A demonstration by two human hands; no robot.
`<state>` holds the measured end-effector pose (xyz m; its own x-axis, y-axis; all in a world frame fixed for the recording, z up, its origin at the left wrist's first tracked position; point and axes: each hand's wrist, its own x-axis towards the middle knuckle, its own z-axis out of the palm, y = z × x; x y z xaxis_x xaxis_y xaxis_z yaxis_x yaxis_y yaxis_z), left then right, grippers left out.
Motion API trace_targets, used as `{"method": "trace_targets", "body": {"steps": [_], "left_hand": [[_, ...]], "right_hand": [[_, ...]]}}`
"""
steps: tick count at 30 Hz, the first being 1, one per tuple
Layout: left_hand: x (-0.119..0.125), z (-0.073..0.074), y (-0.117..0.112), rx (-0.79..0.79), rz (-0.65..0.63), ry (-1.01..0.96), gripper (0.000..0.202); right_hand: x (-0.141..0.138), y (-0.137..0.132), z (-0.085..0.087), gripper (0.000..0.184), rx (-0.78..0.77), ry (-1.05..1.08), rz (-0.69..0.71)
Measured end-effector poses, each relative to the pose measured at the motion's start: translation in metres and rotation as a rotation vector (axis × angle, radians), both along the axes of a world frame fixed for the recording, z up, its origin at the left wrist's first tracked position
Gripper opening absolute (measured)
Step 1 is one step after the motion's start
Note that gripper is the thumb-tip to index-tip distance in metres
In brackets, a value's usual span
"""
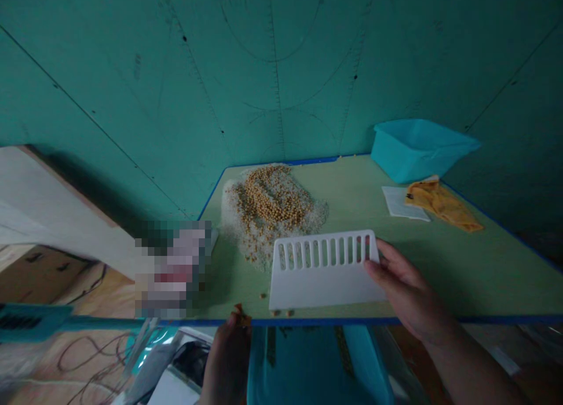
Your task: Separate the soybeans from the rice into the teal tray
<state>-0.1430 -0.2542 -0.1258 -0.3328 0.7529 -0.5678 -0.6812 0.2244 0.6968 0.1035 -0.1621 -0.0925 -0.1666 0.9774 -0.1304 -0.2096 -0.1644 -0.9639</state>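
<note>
My right hand [400, 287] grips the right end of a white plastic scraper [325, 284] with a row of slots along its upper edge. The scraper stands tilted over the front of the table, its slots just before a heap of round tan beans [270, 196] mixed with small white grains [231, 208]. A few loose beans [281, 313] lie along its lower edge. At the table's front edge, my left hand [229, 349] is closed around a small orange-brown scrap [240, 312]. Most of that hand's fingers are in shadow.
A turquoise bin [409, 158] stands at the back right, near an orange cloth [444, 202] and a white paper [402, 204]. Below the front edge is a blue tub [312, 364]. A green board wall [281, 70] rises behind the table [352, 193]. A pixelated patch covers something at left.
</note>
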Motion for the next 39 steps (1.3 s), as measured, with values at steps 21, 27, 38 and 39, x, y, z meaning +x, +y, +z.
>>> {"method": "trace_targets", "body": {"steps": [21, 27, 38, 39], "left_hand": [[-0.003, -0.005, -0.002, 0.021, -0.08, -0.191, 0.012], [-0.001, -0.002, 0.0, 0.051, -0.094, -0.241, 0.019], [0.002, 0.002, 0.0, 0.083, -0.087, -0.333, 0.011], [0.003, 0.004, 0.0, 0.082, -0.083, -0.34, 0.01]], "right_hand": [[0.001, -0.001, 0.0, 0.041, -0.018, 0.009, -0.009], [-0.001, -0.001, 0.002, 0.04, -0.012, -0.002, 0.001], [0.0, -0.001, -0.001, 0.04, -0.011, -0.008, -0.007], [0.0, -0.001, 0.0, 0.04, -0.009, -0.006, -0.012]]}}
